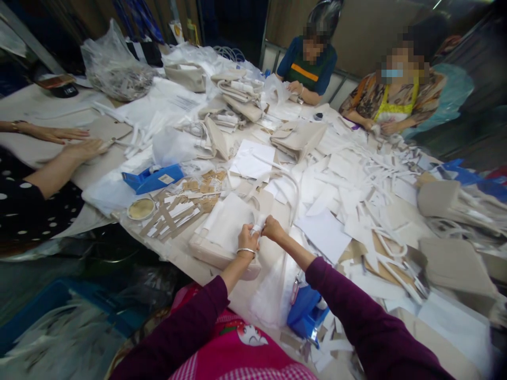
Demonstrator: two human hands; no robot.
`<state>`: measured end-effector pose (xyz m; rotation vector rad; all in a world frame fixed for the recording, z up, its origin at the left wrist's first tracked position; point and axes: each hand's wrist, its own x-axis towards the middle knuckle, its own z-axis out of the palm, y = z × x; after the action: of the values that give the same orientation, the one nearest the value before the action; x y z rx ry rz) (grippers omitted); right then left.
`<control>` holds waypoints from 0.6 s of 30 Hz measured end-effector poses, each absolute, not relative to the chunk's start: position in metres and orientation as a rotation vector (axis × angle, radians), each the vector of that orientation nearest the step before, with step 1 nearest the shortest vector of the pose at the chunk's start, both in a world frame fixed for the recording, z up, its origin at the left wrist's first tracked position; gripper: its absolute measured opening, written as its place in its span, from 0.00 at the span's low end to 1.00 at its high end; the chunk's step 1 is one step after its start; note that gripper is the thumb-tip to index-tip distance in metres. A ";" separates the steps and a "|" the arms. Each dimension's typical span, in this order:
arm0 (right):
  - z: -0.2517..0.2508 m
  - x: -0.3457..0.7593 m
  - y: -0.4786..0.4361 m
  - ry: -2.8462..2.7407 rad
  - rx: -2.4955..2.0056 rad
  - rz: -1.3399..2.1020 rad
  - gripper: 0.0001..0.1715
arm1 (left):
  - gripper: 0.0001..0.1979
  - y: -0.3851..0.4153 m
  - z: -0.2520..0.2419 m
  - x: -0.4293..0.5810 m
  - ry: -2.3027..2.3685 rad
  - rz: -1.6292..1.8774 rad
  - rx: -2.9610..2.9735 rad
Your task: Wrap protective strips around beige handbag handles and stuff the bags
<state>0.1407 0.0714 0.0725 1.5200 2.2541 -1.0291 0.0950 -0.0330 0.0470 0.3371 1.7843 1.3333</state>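
Observation:
A beige handbag [209, 252] lies on the table in front of me, with white sheet material [229, 219] over its upper side. At the bag's right end, my left hand [248, 238] is closed around a white wrapped piece [259, 224], which looks like part of the bag's handle or strap. My right hand [272, 228] is closed in a pinch at the other side of that same white piece. The fingertips partly hide it. A pale strap [295, 192] curves over the table just beyond my right hand.
Left of the bag are paper strips [174, 216], a round tin [141, 209] and a blue tape dispenser [158, 178]. Another blue dispenser [307, 311] stands by my right forearm. More beige bags [299, 138] and paper scraps cover the table. Co-workers' hands [75, 150] work at left and across.

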 end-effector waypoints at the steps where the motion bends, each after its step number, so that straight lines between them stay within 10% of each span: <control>1: 0.073 0.142 0.065 2.296 1.526 -1.013 0.23 | 0.10 -0.034 0.050 0.096 1.790 1.332 0.331; 8: 0.040 0.168 0.030 2.567 1.699 -1.400 0.19 | 0.10 -0.045 0.058 0.091 1.833 1.328 0.377; 13: 0.026 0.171 0.021 1.889 1.984 -2.276 0.26 | 0.12 -0.046 0.048 0.088 1.875 1.327 0.354; 18: 0.045 0.156 0.007 1.580 1.820 -2.456 0.19 | 0.11 -0.049 0.048 0.091 1.982 1.312 0.385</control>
<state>0.1558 0.0075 0.0448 1.8204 1.5795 -2.4559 0.0908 -0.0485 0.0480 0.3849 1.9819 1.3119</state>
